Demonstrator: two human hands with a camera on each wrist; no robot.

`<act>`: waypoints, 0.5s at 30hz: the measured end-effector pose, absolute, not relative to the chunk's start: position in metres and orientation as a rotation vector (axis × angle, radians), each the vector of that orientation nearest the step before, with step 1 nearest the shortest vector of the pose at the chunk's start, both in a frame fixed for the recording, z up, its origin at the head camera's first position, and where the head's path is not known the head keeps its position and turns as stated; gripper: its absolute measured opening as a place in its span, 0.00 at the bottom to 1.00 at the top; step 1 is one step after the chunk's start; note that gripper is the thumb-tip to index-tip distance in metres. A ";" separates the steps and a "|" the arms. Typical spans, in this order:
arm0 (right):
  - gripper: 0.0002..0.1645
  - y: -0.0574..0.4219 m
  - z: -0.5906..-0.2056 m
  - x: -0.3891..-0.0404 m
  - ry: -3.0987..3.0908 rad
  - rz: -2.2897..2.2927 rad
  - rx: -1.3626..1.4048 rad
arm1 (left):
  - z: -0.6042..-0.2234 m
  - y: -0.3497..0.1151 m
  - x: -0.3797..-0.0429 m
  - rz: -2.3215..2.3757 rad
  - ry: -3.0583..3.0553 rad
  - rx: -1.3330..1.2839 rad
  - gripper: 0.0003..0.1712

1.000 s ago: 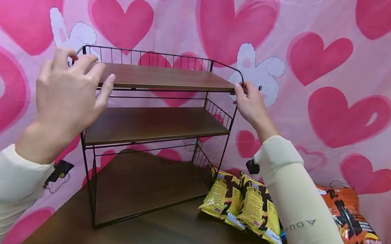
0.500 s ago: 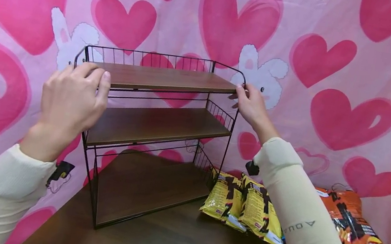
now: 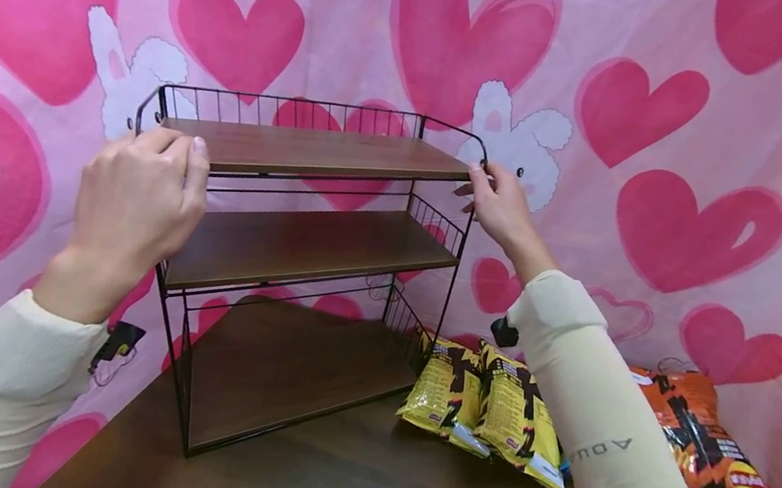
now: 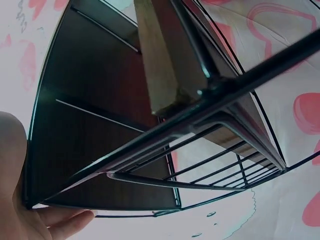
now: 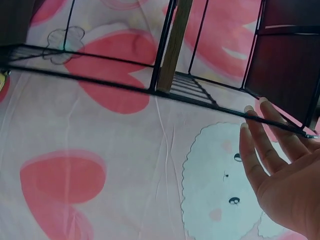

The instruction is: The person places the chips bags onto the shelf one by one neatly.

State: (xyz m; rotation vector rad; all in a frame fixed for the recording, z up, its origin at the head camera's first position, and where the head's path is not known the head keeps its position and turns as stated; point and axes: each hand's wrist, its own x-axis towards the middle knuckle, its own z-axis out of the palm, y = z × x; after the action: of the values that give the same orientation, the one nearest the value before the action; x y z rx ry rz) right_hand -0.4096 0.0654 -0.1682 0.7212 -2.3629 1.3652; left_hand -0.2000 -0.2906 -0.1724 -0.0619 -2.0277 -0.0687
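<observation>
A three-tier metal-framed shelf rack [image 3: 314, 248] with dark wood boards stands on a brown table. My left hand [image 3: 140, 194] grips the left front corner of its top board [image 3: 321, 153], thumb along the front edge. In the left wrist view, the fingers [image 4: 70, 225] curl past the corner of the black frame. My right hand [image 3: 505, 215] holds the right front corner, thumb against the board's end. Seen from the right wrist, the other fingers [image 5: 262, 142] reach out fairly straight beside the thin side rod.
Two yellow chip bags [image 3: 518, 411] lean by the rack's lower right side. Farther right, orange chip bags [image 3: 700, 434] lie partly behind my right forearm. A pink heart-patterned cloth [image 3: 391, 42] hangs close behind the rack. The brown table [image 3: 340, 481] extends in front.
My left hand has come down from hovering over the left corner and closed on the top board. The right hand keeps its hold, and the rack stays in place.
</observation>
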 end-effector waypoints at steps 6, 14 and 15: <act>0.26 0.089 -0.178 -0.397 -2.379 1.180 0.738 | -0.178 -0.288 -0.207 -0.083 -1.947 -0.086 0.33; 0.26 0.128 -0.205 -0.382 -2.434 1.055 0.780 | -0.181 -0.289 -0.209 -0.072 -1.888 -0.096 0.34; 0.25 0.133 -0.208 -0.380 -2.440 1.047 0.781 | -0.181 -0.289 -0.209 -0.076 -1.889 -0.095 0.34</act>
State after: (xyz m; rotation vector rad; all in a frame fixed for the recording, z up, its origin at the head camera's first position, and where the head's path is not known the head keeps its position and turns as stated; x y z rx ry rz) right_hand -0.3798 0.1328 -0.2080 0.7812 -2.4397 1.0467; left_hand -0.2085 -0.2891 -0.1808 -0.0945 -1.8888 -0.0759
